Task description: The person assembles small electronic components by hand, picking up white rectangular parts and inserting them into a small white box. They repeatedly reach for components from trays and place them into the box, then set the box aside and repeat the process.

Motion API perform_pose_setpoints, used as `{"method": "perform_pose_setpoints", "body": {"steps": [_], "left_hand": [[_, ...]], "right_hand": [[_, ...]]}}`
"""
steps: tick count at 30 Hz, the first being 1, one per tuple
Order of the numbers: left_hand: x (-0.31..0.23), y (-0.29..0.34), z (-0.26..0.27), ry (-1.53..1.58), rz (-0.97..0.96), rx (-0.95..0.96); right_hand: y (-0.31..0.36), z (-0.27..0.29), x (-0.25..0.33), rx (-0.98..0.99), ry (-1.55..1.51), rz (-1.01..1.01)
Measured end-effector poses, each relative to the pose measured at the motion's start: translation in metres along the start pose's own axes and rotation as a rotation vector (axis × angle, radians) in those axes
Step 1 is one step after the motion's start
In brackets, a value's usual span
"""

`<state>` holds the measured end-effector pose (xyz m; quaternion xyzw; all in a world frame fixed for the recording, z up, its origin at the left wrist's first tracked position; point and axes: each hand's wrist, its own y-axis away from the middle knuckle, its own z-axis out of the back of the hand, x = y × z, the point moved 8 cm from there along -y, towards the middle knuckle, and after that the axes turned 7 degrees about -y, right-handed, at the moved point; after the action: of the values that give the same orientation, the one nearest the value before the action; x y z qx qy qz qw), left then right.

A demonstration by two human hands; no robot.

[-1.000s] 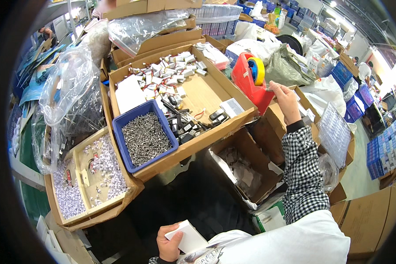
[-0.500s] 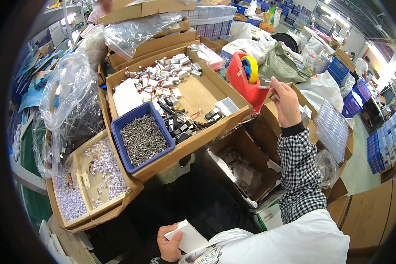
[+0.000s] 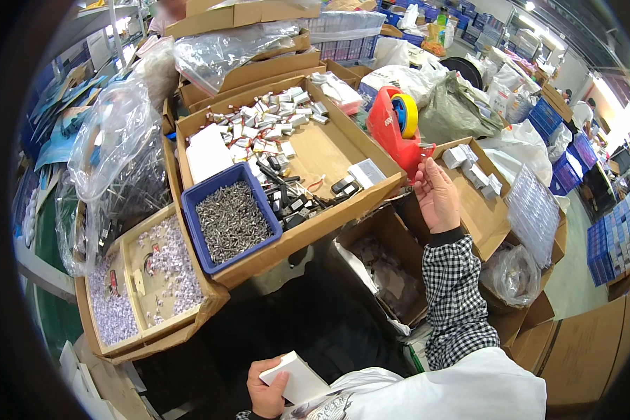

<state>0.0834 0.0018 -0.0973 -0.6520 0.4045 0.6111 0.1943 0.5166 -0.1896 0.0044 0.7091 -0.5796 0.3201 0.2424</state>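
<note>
In my left hand [image 3: 266, 392], low in the view, is a small white box [image 3: 297, 378], gripped between thumb and fingers. My right hand [image 3: 438, 199] is raised at the front tip of a red tape dispenser [image 3: 388, 129], thumb and fingers pinched together. A short clear strip of tape [image 3: 427, 149] shows between the fingertips and the dispenser's tip; its exact end is hidden by the fingers. The dispenser carries a yellow-edged tape roll [image 3: 404, 115] with a blue core.
Left of the dispenser, a cardboard tray [image 3: 329, 150] holds small silver battery packs, black parts and a blue bin [image 3: 266, 241] of screws. A wooden tray [image 3: 143, 308] has tiny white parts. Small white boxes [image 3: 472, 168] sit in a carton on the right, beside a clear plastic tray [image 3: 532, 213].
My right hand has moved down and slightly left, below the dispenser's tip, uncovering the small white boxes in the carton. My left hand keeps its hold on the white box.
</note>
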Motion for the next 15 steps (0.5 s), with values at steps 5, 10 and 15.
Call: {"method": "perform_pose_setpoints", "body": {"steps": [5, 10, 15], "left_hand": [[0.003, -0.001, 0.005, 0.036, -0.007, -0.040], [-0.009, 0.000, 0.007, -0.094, -0.040, -0.044], [-0.020, 0.000, 0.014, -0.317, -0.062, -0.152]], "right_hand": [[-0.004, -0.006, -0.016, 0.076, -0.225, -0.093], [0.038, -0.003, -0.041, -0.092, -0.120, -0.176], [0.130, -0.038, -0.094, 0.257, 0.137, -0.498]]}}
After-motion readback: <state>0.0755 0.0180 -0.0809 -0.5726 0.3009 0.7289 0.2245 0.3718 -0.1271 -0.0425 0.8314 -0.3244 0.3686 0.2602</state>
